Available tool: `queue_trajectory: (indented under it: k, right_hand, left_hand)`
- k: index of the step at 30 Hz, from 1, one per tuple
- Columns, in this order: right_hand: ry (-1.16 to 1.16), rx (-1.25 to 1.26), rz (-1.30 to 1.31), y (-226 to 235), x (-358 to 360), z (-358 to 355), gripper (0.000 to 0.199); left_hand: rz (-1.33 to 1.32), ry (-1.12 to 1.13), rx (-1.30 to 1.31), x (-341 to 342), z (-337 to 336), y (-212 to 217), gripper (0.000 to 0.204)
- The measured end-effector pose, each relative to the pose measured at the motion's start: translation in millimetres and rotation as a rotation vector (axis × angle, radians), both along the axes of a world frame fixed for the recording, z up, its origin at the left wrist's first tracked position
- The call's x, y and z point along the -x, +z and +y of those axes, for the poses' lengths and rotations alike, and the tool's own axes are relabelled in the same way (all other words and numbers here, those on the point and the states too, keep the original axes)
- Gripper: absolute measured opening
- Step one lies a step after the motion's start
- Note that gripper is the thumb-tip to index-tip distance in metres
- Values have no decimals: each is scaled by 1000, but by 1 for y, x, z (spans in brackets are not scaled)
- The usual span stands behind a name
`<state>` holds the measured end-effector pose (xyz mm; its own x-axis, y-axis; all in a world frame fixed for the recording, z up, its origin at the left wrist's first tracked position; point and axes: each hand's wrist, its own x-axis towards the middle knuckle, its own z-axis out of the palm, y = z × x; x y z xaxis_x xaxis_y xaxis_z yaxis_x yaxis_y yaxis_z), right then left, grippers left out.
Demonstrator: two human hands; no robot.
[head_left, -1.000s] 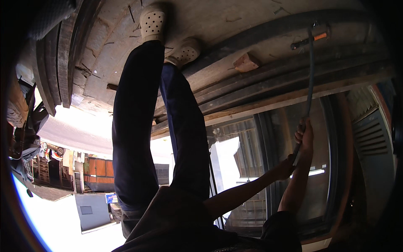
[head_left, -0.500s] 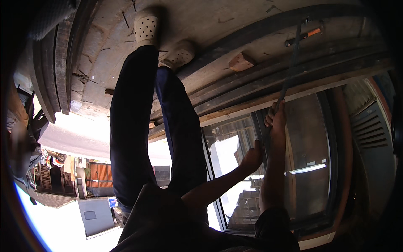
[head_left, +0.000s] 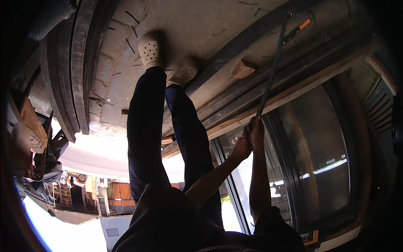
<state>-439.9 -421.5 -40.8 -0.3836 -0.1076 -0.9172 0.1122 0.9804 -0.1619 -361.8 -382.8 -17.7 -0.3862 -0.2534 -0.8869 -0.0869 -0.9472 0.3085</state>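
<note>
My left hand (head_left: 242, 147) and my right hand (head_left: 256, 129) are closed, one close by the other, round the near end of a long, thin, dark metal crowbar (head_left: 272, 75). The crowbar slants away from me up to the right. Its far tip meets a small shiny spot on a dark timber beam (head_left: 235, 44) lying on the ground; what the tip touches is too small to tell. A hammer (head_left: 299, 30) with an orange and black handle lies right beside the crowbar's far end.
A broken brick-like block (head_left: 243, 69) sits between the beams, right of my pale clogs (head_left: 150, 52). More dark beams (head_left: 79, 67) are stacked at the left. Loose nails or sticks (head_left: 132, 17) are scattered on the ground. A dark-framed glass panel (head_left: 319, 151) stands close at my right.
My hands have come closer together on the crowbar, and its near end has swung left. The whole view has shifted a little. The crowbar's far tip remains at the dark beam.
</note>
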Motion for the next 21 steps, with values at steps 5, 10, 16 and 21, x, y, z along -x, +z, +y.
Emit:
queue_trajectory:
  k: [5,10,16,21]
  right_hand:
    - [246,69,208,-33,6,-17,55]
    - [398,139,259,-51,24,10,60]
    - [261,216,465,-118,-47,42,51]
    - [-67,242,137,-190,-141,-6,46]
  left_hand:
    - [-162,52,190,12,13,-15,37]
    - [-144,54,91,27,40,-26,48]
    - [-303,-237,439,-43,52,-92,40]
    - [-408,-568,807,-165,35,-217,35]
